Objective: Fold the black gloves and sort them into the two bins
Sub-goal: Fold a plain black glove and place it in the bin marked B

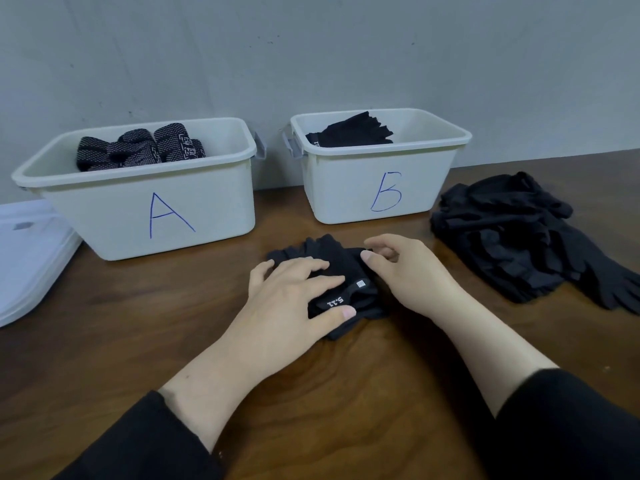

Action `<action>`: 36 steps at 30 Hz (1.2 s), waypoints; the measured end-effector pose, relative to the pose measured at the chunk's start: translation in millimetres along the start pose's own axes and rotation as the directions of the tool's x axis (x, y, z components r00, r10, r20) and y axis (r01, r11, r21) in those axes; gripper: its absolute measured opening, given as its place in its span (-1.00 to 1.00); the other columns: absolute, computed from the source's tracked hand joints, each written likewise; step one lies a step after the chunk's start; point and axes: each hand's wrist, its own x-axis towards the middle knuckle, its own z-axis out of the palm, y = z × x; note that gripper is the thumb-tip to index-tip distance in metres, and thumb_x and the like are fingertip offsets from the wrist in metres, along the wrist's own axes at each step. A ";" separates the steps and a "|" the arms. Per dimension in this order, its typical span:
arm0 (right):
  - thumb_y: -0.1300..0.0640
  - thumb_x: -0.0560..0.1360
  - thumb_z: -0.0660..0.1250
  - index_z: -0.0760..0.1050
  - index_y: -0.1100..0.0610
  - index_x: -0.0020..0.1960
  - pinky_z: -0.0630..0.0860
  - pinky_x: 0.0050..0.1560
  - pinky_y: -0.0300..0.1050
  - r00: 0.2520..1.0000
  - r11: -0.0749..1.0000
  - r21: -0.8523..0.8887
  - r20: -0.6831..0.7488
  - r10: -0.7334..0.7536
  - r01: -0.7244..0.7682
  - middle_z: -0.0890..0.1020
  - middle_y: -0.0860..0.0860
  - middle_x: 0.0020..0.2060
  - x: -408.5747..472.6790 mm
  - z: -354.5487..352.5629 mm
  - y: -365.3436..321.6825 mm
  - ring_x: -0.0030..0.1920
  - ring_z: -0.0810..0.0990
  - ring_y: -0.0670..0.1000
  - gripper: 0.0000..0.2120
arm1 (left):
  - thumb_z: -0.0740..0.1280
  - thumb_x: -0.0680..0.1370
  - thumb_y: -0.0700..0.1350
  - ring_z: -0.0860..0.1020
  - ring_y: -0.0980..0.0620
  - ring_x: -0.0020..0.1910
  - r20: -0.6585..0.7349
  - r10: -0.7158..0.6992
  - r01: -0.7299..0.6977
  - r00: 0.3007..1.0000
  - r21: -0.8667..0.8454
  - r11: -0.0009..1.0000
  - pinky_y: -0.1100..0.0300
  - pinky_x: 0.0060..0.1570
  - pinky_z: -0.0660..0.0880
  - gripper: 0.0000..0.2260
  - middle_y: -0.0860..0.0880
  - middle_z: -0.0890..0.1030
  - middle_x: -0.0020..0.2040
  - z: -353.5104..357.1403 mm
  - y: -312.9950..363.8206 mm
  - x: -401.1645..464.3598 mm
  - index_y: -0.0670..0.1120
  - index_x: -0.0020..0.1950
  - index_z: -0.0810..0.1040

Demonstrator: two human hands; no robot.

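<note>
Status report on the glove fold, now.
Left hand flat on glove, right hand pinching its edge. Bin A, bin B partly filled. Pile waiting right. Nothing blocking.

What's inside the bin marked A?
Bin A holds rolled black gloves with a pale dotted pattern, heaped at its left side. The front wall hides whatever lies lower, so a count is not possible.

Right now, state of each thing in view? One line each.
Left hand: fingers flat, pressing on the glove.
Right hand: fingers curled, pinching the glove's right edge.
Glove being folded: partly folded on the wooden table, not binned.
Bin A: open, holds folded dotted-pattern gloves.
Bin B: open, holds plain black gloves.
Glove pile: unfolded, heaped right of bin B.
</note>
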 end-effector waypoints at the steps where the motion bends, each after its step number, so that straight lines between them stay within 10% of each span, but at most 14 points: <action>1: -0.18 0.59 0.28 0.57 -0.12 0.27 0.48 0.30 0.11 1.000 1.000 -0.020 0.017 -0.006 0.006 0.65 -0.13 0.06 2.9 1.2 -2.2 0.16 0.59 -0.04 -0.70 | 0.07 0.47 0.44 0.08 0.37 0.45 0.010 0.003 -0.003 1.000 0.000 1.000 0.12 0.51 -0.26 -0.43 0.26 0.33 0.47 0.3 -1.5 0.2 0.26 0.40 0.45; 12: 0.01 0.59 0.34 0.54 -0.13 -0.17 0.54 0.15 0.05 0.979 0.990 0.082 -0.182 -0.096 0.112 0.56 -0.19 -0.11 6.7 -5.0 -14.4 -0.02 0.56 -0.10 -0.84 | 0.23 0.60 0.20 0.29 0.33 0.40 0.128 0.004 0.005 0.992 -0.067 0.998 0.33 0.38 0.23 -0.62 0.30 0.35 0.45 -4.1 -0.8 2.4 0.22 0.41 0.47; 19: -0.14 0.62 0.26 0.54 -0.11 0.05 0.45 0.30 0.14 0.997 0.997 -0.039 -0.028 -0.071 0.070 0.60 -0.18 0.02 6.3 -4.8 -4.9 0.11 0.57 -0.07 -0.85 | 0.33 0.50 0.28 0.30 0.31 0.39 0.178 0.005 0.008 0.984 -0.073 0.997 0.24 0.43 0.26 -0.50 0.34 0.34 0.42 -4.9 3.0 1.6 0.17 0.41 0.49; 25: -0.39 0.54 0.17 0.41 -0.09 0.41 0.40 0.40 0.10 0.999 0.997 0.073 0.048 -0.021 0.018 0.60 -0.14 0.24 3.5 2.5 -5.2 0.32 0.51 -0.04 -0.43 | 0.31 0.59 0.12 0.20 0.44 0.37 0.186 0.080 -0.068 0.979 -0.072 0.995 0.45 0.46 0.01 -0.61 0.38 0.34 0.34 -5.1 2.6 1.8 0.13 0.42 0.49; 36: 0.10 0.56 0.39 0.45 -0.06 0.45 0.49 0.27 -0.08 0.998 0.994 0.101 0.028 -0.056 0.053 0.61 -0.11 0.07 2.9 8.0 -1.1 0.12 0.57 -0.07 -0.53 | 0.13 0.62 0.19 0.17 0.51 0.41 0.242 0.140 -0.086 0.960 -0.221 0.971 0.33 0.51 -0.10 -0.60 0.30 0.39 0.43 -3.9 -1.8 0.6 0.13 0.39 0.52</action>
